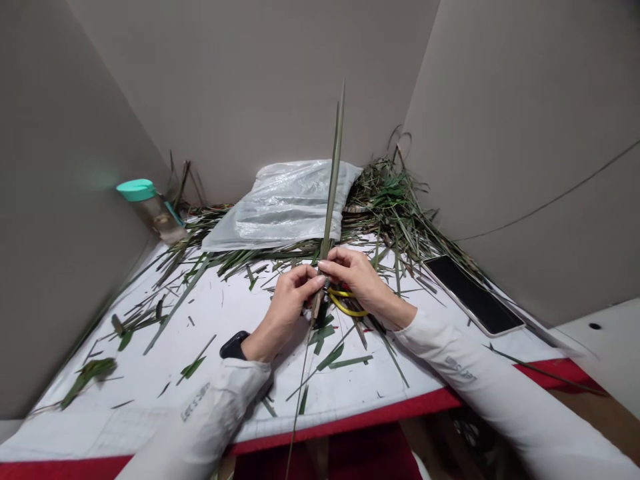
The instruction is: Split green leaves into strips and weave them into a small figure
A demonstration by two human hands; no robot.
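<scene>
My left hand (289, 293) and right hand (357, 272) each clamp the leaf strip (332, 190) between thumb and forefinger. Strip: long, narrow, dull green, near-vertical, tapering upward, held over the white sheet (200, 327). Clear bottle (163, 220), teal lid (137, 191) fitted: contents indistinct. Sleeves (205, 407) read "Let's"; remaining letters blurred.

A bottle (159, 217) with a turquoise lid (137, 190) is at the back left, near a grey wall (60, 167). A whitish plastic bag (285, 203) lies at the back, toward the middle. A phone (473, 293) lies screen up on the right. A white sheet (155, 360) covers a red cloth (395, 407), visible along the front. Below, a dark thing (467, 427), maybe round, is hard to make out.
</scene>
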